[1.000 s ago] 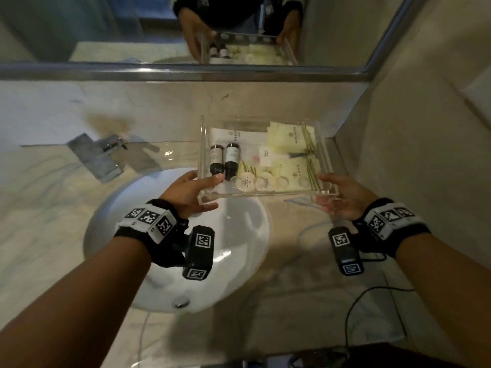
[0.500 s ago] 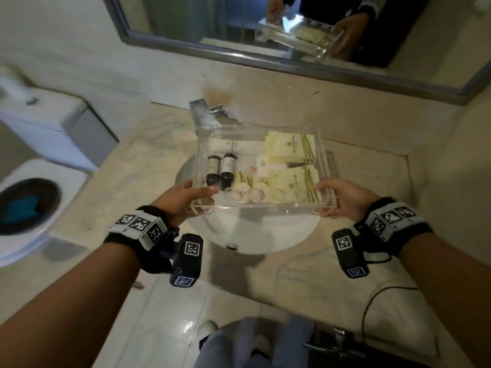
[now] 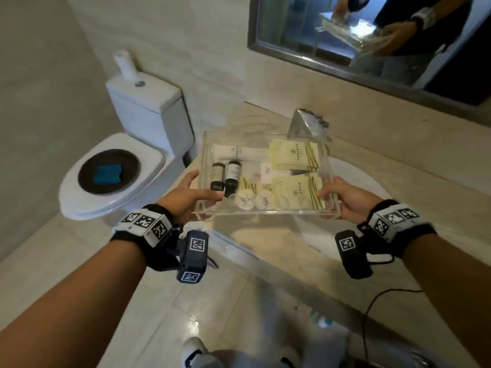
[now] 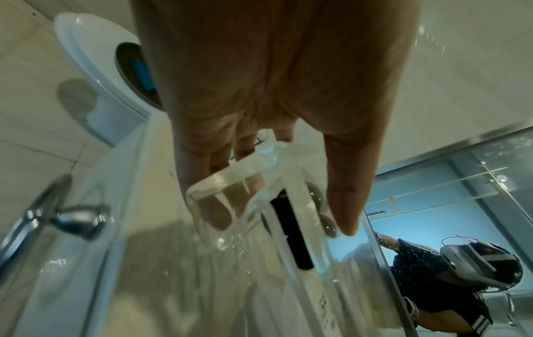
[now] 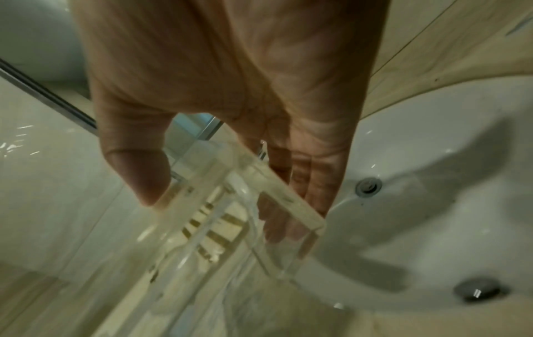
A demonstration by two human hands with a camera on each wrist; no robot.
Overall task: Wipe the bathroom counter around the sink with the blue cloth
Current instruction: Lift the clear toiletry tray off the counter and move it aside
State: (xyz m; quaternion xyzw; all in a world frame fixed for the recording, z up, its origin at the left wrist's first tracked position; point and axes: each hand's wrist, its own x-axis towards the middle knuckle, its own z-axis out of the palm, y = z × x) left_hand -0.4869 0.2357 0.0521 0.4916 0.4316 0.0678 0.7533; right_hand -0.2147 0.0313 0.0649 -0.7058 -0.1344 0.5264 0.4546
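In the centre of the head view, both hands, left (image 3: 186,197) and right (image 3: 342,199), pinch the ends of the clear tray (image 3: 265,212) above the bench (image 3: 398,166); keep it level, since the blue cloth (image 3: 107,174) waits on the toilet lid at left

Hotel-type bathrm: toilet (image 3: 138,155), sink (image 5: 432,205), wall mirror (image 3: 372,35), tray of toiletries (image 3: 265,211).

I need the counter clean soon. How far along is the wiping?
Wiping hasn't started. The clear tray of toiletries is lifted off the counter, the left hand and right hand gripping its ends. The blue cloth lies untouched on the toilet lid. Left: set the tray aside, fetch the cloth, wipe around the sink.
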